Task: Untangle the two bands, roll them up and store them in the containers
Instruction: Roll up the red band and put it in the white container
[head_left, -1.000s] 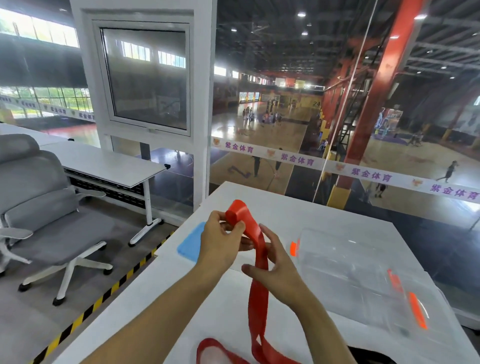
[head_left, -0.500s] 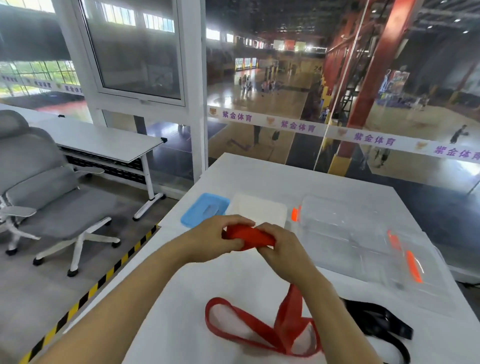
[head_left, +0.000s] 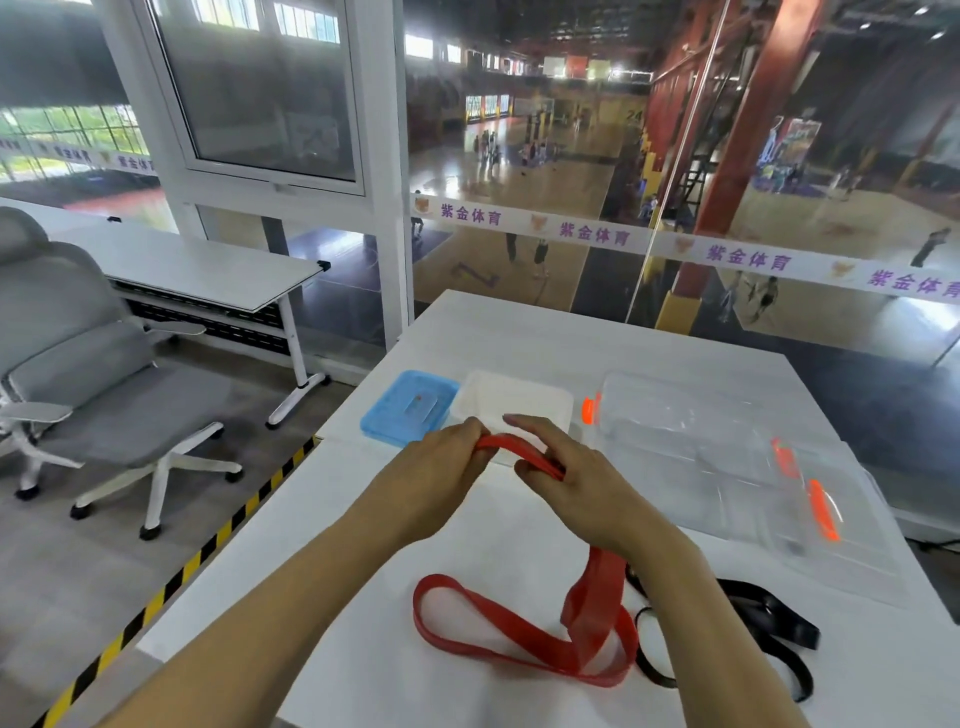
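Progress: early-to-mid, by my read. Untangling looks done: red band (head_left: 524, 639) and black band (head_left: 769, 623) lie side by side on the near right of the white table (head_left: 363, 623), possibly touching where the red loop meets the black one, but I see no knot between them. Rolling of the red band is barely begun; only its top end is up between the hands, with the rest trailing down under the right wrist into a loose loop on the table. Black band untouched, unrolled. Nothing stored: blue container (head_left: 405, 410) and white container (head_left: 514, 400) sit side by side on the far side of the table, just beyond the hands, and the clear bin (head_left: 701, 447) sits to their right. Left hand (head_left: 441, 467) is curled, back up, gripping the left end of the raised red section. Right hand (head_left: 566, 478) pinches the other end, thumb under, index finger extended forward over the band. Whether a coil has formed inside the left fist I can't tell, since the fingers hide it. Both forearms reach in from the near edge, converging mid-table.
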